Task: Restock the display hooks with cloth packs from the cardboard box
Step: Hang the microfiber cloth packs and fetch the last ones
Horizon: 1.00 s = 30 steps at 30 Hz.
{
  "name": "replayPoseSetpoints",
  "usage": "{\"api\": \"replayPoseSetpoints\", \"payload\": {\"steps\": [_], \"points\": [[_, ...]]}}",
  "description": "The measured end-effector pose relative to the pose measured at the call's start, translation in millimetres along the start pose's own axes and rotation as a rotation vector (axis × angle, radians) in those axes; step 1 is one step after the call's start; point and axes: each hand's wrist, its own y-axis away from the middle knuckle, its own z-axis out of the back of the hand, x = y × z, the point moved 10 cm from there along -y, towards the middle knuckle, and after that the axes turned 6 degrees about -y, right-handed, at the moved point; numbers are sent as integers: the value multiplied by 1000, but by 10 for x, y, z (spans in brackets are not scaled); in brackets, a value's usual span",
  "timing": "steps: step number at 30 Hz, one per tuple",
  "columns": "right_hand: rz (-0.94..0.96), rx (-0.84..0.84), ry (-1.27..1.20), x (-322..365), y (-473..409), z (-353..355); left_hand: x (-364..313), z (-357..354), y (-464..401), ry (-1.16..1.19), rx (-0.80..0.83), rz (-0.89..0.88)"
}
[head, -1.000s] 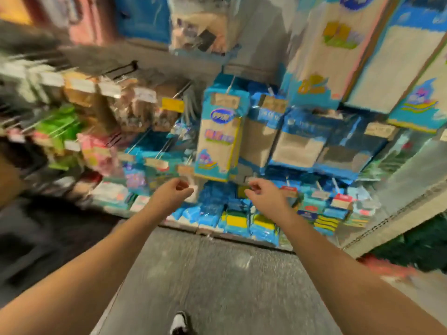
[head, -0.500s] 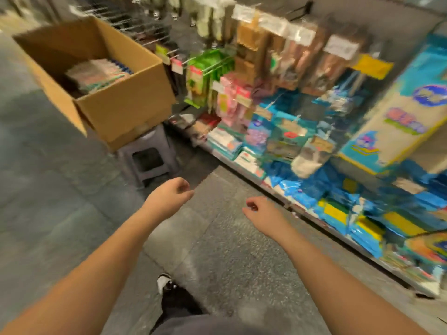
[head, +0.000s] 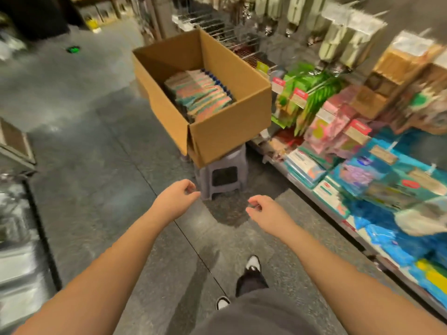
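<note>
An open cardboard box (head: 225, 139) stands on a small grey stool (head: 221, 175) in the aisle ahead of me. Inside it lies a row of pink and teal cloth packs (head: 200, 95), packed upright against the right side. My left hand (head: 177, 200) and my right hand (head: 264, 211) are stretched out in front of me, below the stool, both empty with fingers loosely curled. The display hooks (head: 227, 32) with hanging packs run along the right.
Shelving on the right carries green packs (head: 307, 97), pink packs (head: 338, 126) and blue packs (head: 387, 180), with a low shelf edge (head: 358, 238) running beside my right arm. A metal fixture (head: 17, 151) stands at the left. Grey floor (head: 96, 165) lies between.
My view has swung from the display hooks to the left toward the box. Both hands have left the hooks and now hang empty in front of me; the box is nearer.
</note>
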Motion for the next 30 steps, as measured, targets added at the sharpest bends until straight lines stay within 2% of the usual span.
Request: {"api": "replayPoseSetpoints", "payload": {"steps": [10,14,21,30], "points": [[157,-39,-126,1390,-2033,296,-14,1311,-1764,44,-105,-27],[152,-38,-186,1858,-2907,546,33,1854,-2595,27,-108,10],[-58,-87,-418,2052,-4147,875,-109,2200,-3928,0,-5,-2],[-464,-208,-645,1405,-5420,703,-242,1696,-5739,-165,294,-135]]}}
